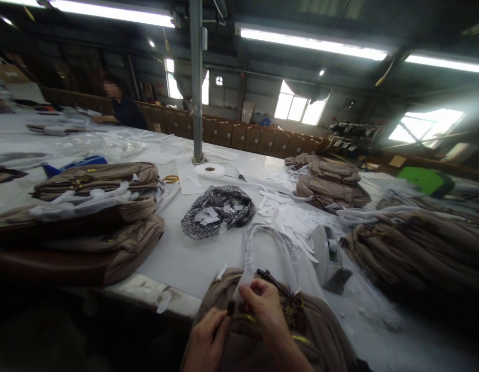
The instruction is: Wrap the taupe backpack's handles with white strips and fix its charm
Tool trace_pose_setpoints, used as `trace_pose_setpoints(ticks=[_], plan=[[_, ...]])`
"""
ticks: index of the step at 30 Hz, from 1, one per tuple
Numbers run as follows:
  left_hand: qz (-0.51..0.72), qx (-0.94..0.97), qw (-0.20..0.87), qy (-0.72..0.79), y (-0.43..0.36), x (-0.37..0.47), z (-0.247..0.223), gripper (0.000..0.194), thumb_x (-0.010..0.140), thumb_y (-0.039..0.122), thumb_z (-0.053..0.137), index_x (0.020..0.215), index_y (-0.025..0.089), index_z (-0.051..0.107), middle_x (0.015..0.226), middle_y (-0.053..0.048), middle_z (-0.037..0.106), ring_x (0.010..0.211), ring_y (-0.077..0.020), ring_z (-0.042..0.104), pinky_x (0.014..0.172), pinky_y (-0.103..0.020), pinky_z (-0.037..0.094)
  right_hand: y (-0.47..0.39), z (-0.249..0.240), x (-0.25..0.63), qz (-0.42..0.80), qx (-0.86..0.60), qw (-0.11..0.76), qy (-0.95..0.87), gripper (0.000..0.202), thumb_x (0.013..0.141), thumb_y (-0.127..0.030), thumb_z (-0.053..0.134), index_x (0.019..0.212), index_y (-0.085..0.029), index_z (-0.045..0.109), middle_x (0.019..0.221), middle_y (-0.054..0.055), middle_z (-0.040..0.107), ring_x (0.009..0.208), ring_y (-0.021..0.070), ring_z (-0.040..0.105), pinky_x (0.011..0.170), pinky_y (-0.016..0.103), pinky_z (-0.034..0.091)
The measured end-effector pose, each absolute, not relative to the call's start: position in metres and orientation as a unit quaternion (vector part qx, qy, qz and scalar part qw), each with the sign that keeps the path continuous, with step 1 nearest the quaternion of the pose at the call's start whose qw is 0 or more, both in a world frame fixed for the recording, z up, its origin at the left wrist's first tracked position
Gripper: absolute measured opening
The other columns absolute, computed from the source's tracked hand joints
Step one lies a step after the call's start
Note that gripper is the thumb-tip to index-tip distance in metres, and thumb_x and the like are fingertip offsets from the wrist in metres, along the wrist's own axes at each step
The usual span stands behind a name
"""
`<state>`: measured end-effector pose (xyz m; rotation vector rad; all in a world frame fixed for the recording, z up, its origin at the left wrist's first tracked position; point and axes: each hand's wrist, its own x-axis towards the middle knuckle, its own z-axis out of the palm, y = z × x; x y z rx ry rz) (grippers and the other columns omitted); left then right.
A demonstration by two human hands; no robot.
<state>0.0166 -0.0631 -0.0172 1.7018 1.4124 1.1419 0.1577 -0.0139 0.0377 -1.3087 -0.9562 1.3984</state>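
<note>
A tan handbag (324, 330) stands at the near edge of the white table (193, 258), right in front of me. Its handles (268, 235) are wrapped in white paper and arch upward. My left hand (206, 341) pinches a small dark zipper pull at the bag's top. My right hand (268, 310) holds the lower end of the white wrapping on the near handle, beside a dark braided strap with a gold charm (288, 305).
Stacks of tan bags lie at left (92, 222) and right (413, 248). A patterned black-and-white bag (220, 209) holds paper scraps. A tape dispenser (328, 256), a white tape roll (209, 169) and a steel post (196, 82) stand behind. Another person (123, 106) sits far left.
</note>
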Motion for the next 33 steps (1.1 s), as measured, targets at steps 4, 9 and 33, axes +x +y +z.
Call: trace_pose_setpoints(ticks=[4, 9, 33], plan=[[0.457, 0.634, 0.324, 0.533, -0.063, 0.019, -0.02, 0.028, 0.09, 0.036, 0.045, 0.081, 0.022, 0.068, 0.072, 0.0, 0.064, 0.068, -0.014, 0.062, 0.064, -0.021, 0.047, -0.015, 0.037, 0.158, 0.573, -0.515, 0.46, -0.441, 0.042, 0.065, -0.052, 0.07, 0.069, -0.011, 0.062, 0.051, -0.003, 0.053, 0.041, 0.0055, 0.039, 0.041, 0.018, 0.025], [0.469, 0.623, 0.326, 0.535, -0.064, 0.021, -0.023, 0.032, 0.089, 0.041, 0.045, 0.075, 0.021, 0.065, 0.07, 0.0, 0.062, 0.067, -0.0141, 0.061, 0.063, -0.021, 0.045, -0.014, 0.038, 0.158, 0.595, -0.493, 0.436, -0.462, 0.047, 0.068, -0.058, 0.066, 0.068, -0.011, 0.061, 0.048, -0.003, 0.051, 0.042, 0.0057, 0.039, 0.043, 0.018, 0.024], [0.428, 0.624, 0.375, 0.535, -0.064, 0.016, -0.018, 0.023, 0.088, 0.033, 0.047, 0.092, 0.022, 0.067, 0.081, -0.003, 0.067, 0.076, -0.0164, 0.064, 0.071, -0.024, 0.05, -0.027, 0.04, 0.154, 0.396, -0.489, 0.332, -0.703, 0.024, 0.088, -0.024, 0.043, 0.072, -0.017, 0.059, 0.072, 0.001, 0.056, 0.069, 0.0147, 0.05, 0.064, 0.024, 0.036]])
